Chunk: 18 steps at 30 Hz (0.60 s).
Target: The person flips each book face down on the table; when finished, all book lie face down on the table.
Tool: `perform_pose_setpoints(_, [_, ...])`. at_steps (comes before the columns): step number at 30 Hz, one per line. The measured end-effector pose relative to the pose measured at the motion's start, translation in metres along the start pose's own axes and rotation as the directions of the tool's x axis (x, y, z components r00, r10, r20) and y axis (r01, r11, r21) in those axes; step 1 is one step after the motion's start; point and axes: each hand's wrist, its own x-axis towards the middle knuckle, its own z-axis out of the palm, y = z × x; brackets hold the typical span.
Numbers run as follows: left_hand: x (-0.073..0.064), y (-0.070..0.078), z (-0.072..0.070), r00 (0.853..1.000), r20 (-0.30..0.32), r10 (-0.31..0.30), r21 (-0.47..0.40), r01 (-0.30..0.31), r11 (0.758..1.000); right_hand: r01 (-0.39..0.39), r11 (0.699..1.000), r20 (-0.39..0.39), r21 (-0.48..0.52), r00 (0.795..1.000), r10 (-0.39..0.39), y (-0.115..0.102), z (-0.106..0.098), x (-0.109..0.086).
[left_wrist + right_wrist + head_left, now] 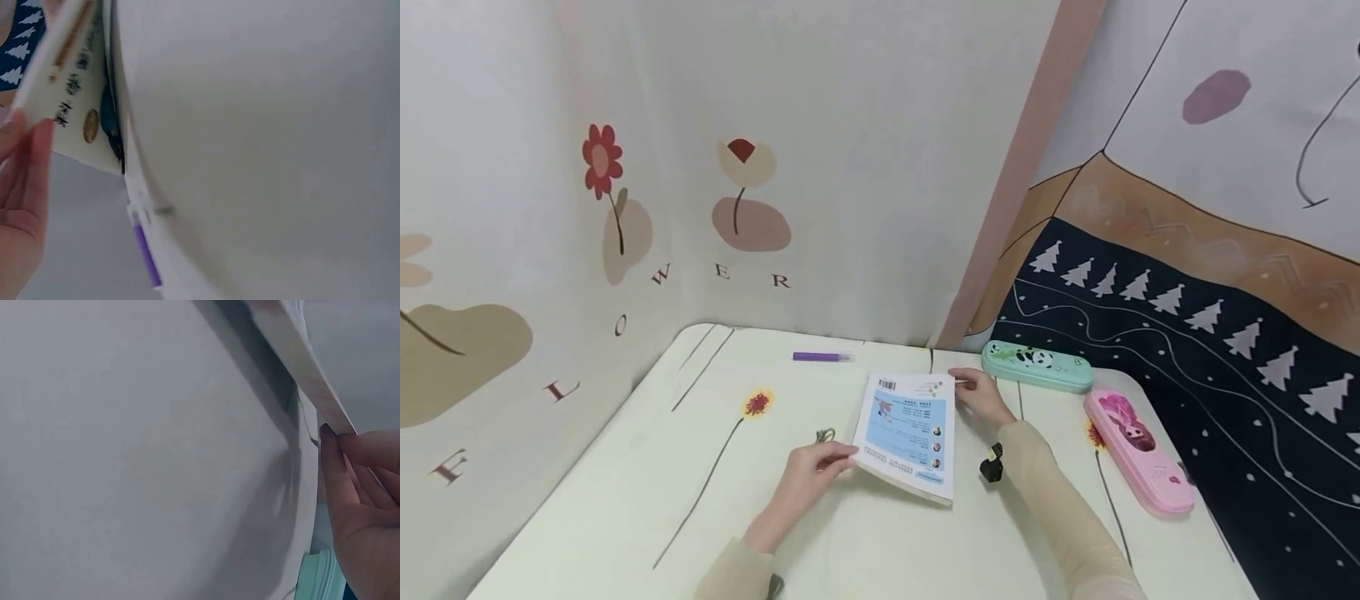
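A paperback book (pixel 904 435) is held tilted over the table, its blue-and-white printed back cover with a barcode facing up. My left hand (pixel 805 477) pinches its near left edge between thumb and fingers. At the far right corner, my right hand (pixel 983 400) grips the edge. The left wrist view shows dark lettering on the pale underside of the book (pixel 72 94), with the left hand (pixel 25 194) at its edge. In the right wrist view, thumb and fingers of the right hand (pixel 365 506) pinch the corner of the book (pixel 306 369).
A purple pen (pixel 822 357) lies behind the book on the white table (pixel 625 500). To the right are a green panda pencil case (pixel 1037 367) and a pink pencil case (pixel 1138 452). Patterned curtains (pixel 865 167) stand behind the table.
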Motion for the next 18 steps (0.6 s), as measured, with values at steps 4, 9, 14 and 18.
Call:
perform_pose_setpoints(4, [0.006,0.014,-0.005,0.994,-0.098,0.057,-0.014,-0.058,0.998,0.005,1.0,0.023,0.0,1.0,-0.005,0.001,-0.008,-0.004])
perform_pose_setpoints(9, [0.025,0.031,-0.017,0.982,-0.174,0.075,-0.065,-0.088,0.994,0.053,0.999,0.075,0.003,0.996,-0.053,-0.003,-0.019,-0.011])
perform_pose_setpoints(14, [0.048,0.045,-0.031,0.963,-0.245,0.115,-0.086,-0.14,0.986,-0.008,0.997,0.197,0.073,0.98,-0.006,-0.005,-0.028,-0.019])
perform_pose_setpoints(18, [0.064,0.054,-0.043,0.955,-0.274,0.109,-0.105,-0.142,0.984,-0.109,0.976,0.344,0.186,0.938,0.039,0.002,-0.035,-0.027])
